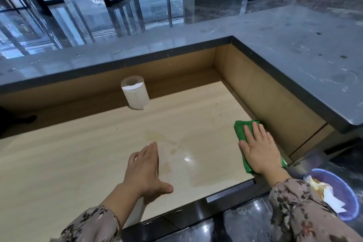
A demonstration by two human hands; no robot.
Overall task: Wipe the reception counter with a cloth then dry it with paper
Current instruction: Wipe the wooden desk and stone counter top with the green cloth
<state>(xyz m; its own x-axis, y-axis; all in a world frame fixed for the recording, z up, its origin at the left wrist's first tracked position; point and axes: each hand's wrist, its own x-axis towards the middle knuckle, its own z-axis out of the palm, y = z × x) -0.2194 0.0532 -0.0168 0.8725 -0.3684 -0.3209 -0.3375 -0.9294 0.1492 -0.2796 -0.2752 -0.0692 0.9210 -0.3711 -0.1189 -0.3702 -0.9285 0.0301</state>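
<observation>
A green cloth (pixel 240 128) lies at the right edge of the light wooden counter (pixel 78 153). My right hand (pixel 259 149) presses flat on it with straight fingers. My left hand (pixel 146 169) hovers over the middle of the counter, fingers straight and thumb spread, holding nothing. Faint brownish wet stains (pixel 167 143) mark the wood between my hands, and small orange specks (pixel 217 109) lie farther back on the right. A white paper roll (pixel 135 92) stands upright at the back of the counter.
A raised grey stone ledge (pixel 294 49) wraps the counter at the back and right. A purple basin (pixel 334 192) holding crumpled stained paper sits low at the right. A dark object (pixel 17 120) lies at the left edge. Glass doors stand beyond.
</observation>
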